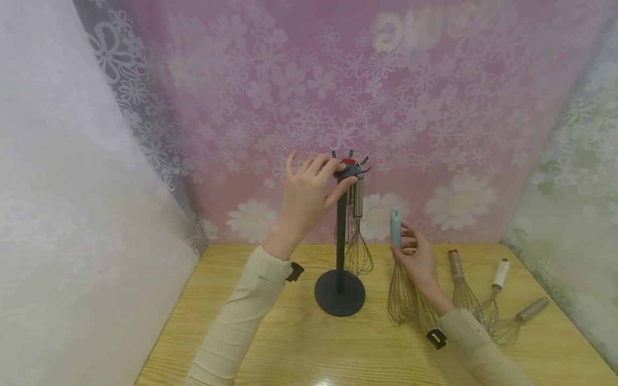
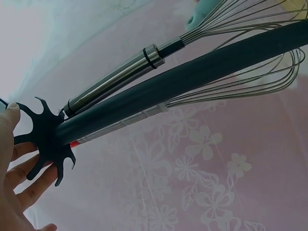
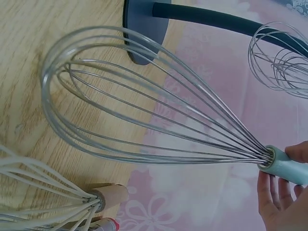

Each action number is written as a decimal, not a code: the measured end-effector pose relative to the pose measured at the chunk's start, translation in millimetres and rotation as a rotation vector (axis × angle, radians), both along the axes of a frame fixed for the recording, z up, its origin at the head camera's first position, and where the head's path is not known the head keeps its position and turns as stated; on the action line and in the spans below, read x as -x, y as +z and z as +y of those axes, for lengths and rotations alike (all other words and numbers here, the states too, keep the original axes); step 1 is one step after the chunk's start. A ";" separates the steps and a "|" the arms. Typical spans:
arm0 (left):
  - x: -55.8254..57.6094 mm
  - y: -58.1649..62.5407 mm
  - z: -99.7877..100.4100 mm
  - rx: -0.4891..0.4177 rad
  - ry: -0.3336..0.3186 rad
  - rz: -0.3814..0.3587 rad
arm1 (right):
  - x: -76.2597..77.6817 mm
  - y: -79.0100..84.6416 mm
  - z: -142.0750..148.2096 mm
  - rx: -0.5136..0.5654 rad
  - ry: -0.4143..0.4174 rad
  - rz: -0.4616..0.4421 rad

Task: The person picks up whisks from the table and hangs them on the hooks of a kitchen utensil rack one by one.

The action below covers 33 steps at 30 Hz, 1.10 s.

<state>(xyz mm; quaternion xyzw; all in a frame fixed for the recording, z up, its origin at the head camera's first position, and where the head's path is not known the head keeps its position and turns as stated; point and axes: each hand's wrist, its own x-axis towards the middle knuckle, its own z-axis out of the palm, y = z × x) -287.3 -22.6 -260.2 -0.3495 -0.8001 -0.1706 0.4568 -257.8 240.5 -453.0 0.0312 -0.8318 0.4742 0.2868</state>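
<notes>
A dark utensil stand with a ring of hooks and a round base stands upright on the table. My left hand holds its hooked top between thumb and fingers; in the left wrist view the fingers pass behind the hooks. From the hooks hang a steel-handled whisk and a whisk with a grey handle and red end. To the right of the stand, my right hand grips a light blue-handled whisk low on the handle. Its wires point down, apart from the stand.
On the right of the wooden table lie a whisk with a wooden handle, a red-ended whisk, a white-handled whisk and a grey-handled whisk. A flowered pink curtain hangs behind the table.
</notes>
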 end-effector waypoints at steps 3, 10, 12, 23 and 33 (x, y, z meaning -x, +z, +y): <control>-0.4 -0.3 2.2 -0.004 0.008 0.012 | -0.4 -1.1 -0.1 0.030 0.006 0.031; 0.4 -1.6 2.8 -0.029 -0.081 -0.001 | -8.5 10.2 -8.4 0.064 0.041 0.133; 0.7 -1.8 2.8 -0.031 -0.093 -0.001 | -14.3 18.0 -12.9 0.073 0.046 0.151; 0.4 -1.1 2.8 -0.026 -0.082 0.012 | -7.5 7.2 -9.1 0.088 0.043 0.205; -1.1 -0.3 3.3 -0.016 -0.062 0.014 | -24.4 26.2 -20.6 0.050 0.027 0.238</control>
